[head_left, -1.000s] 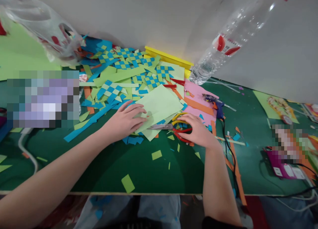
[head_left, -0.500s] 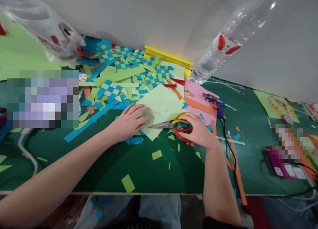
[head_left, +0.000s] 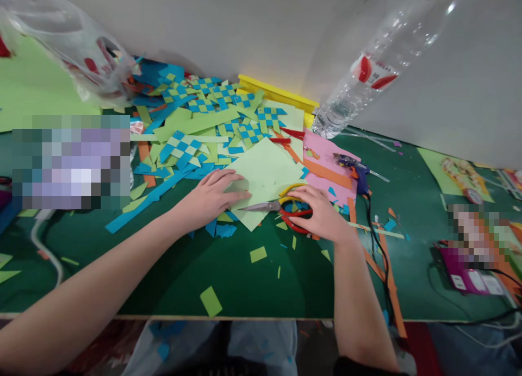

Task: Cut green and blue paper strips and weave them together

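Note:
A pale green sheet of paper (head_left: 267, 172) lies on the green table, one corner toward me. My left hand (head_left: 214, 195) rests on its left edge with the fingers stretched out. In my right hand (head_left: 318, 210) is a pair of scissors (head_left: 291, 206) with yellow and red handles, my fingers around the loops. The blades lie over the lower part of the sheet, pointing left, and their tip is close to my left fingertips. Behind the sheet are several woven fish shapes (head_left: 179, 148) of blue and green paper strips.
A clear plastic bottle (head_left: 369, 74) stands at the back right, near a glue gun (head_left: 359, 175) with a black cord on pink paper (head_left: 322, 148). A plastic bag (head_left: 77, 50) is at the back left. Paper scraps (head_left: 211, 301) lie toward the front edge.
My right hand and the scissors have shifted slightly left over the sheet. The fingers of my left hand have moved a little. The paper has stayed in place.

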A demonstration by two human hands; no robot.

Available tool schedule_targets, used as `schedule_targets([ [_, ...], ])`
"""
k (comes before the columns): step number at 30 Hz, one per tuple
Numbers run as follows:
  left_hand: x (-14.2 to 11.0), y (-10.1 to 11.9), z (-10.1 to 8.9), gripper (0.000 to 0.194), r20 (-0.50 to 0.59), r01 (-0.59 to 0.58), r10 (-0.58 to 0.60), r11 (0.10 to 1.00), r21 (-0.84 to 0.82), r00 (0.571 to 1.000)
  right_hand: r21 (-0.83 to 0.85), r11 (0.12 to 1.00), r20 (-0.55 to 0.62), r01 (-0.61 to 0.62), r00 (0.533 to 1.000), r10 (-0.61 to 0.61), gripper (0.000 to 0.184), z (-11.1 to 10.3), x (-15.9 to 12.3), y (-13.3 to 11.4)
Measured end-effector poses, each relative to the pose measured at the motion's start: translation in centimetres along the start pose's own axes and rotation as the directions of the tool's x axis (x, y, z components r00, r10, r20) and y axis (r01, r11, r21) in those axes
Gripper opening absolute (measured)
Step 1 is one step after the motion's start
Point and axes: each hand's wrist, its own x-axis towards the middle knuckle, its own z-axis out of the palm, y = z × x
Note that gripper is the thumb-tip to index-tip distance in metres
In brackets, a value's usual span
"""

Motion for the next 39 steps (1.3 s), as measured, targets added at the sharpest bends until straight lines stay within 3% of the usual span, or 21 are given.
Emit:
schedule_targets([
  [18, 0.0, 0.3, -0.3, 0.038, 0.023, 0.064, -0.064, 0.998, -0.002, 0.998, 0.021, 0.999, 0.029, 0.031, 0.999, -0.032, 0.044, 0.6, 0.2, -0.4],
  [34, 0.1, 0.1, -0.2, 0.036, 0.017, 0.042, -0.042, 0.999, 0.0, 0.999, 0.031, 0.998, 0.08, 0.049, 0.996, -0.051, 0.043, 0.9, 0.3, -0.7],
  [39, 0.1, -0.3, -0.4, 0.035, -0.007, 0.033, -0.033, 0.999, -0.015, 0.999, 0.095, 0.995, -0.007, 0.035, 0.999, -0.035, 0.041, -0.6, -0.5, 0.0],
])
